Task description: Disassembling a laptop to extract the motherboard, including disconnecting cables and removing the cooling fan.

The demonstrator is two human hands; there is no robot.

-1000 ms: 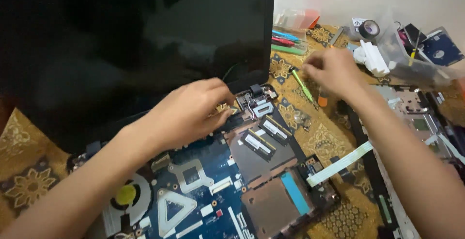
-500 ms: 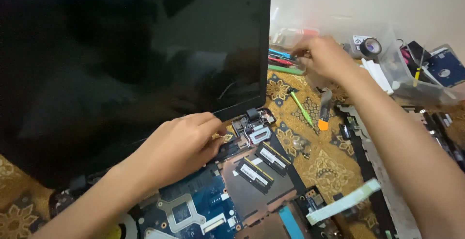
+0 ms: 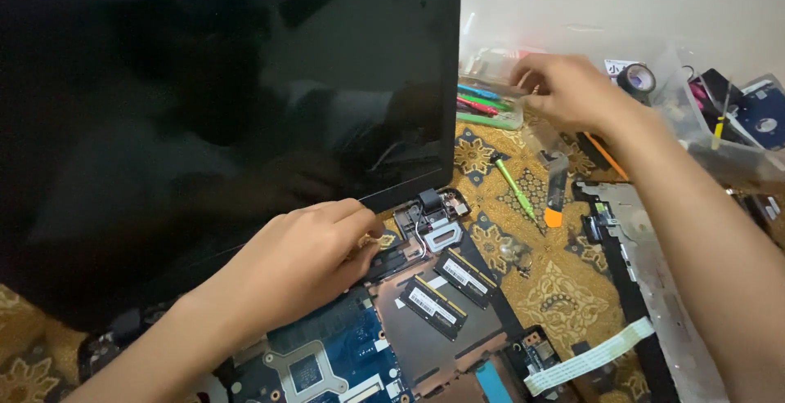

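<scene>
An opened laptop lies in front of me, its black screen (image 3: 221, 125) upright and its blue mainboard (image 3: 327, 362) bare. My left hand (image 3: 302, 260) rests on the base near the metal hinge (image 3: 433, 215), fingers curled and pressing down; whether it pinches anything is hidden. My right hand (image 3: 564, 88) hovers at the back right over a clear plastic tray of coloured tools (image 3: 486, 105), fingers bent toward it. Nothing is visibly held in it.
Two memory modules (image 3: 450, 288) sit beside the hinge. A green screwdriver (image 3: 515, 186) and an orange-tipped pry tool (image 3: 556, 194) lie on the patterned gold cloth (image 3: 564, 288). A white ribbon cable (image 3: 589, 358), a detached grey frame (image 3: 654, 288), a tape roll (image 3: 636, 78) and a clear bin (image 3: 719, 125) are at right.
My right hand has moved away from the green screwdriver area up to the tool tray at the back. My left hand has stayed by the hinge. The camera tilted upward.
</scene>
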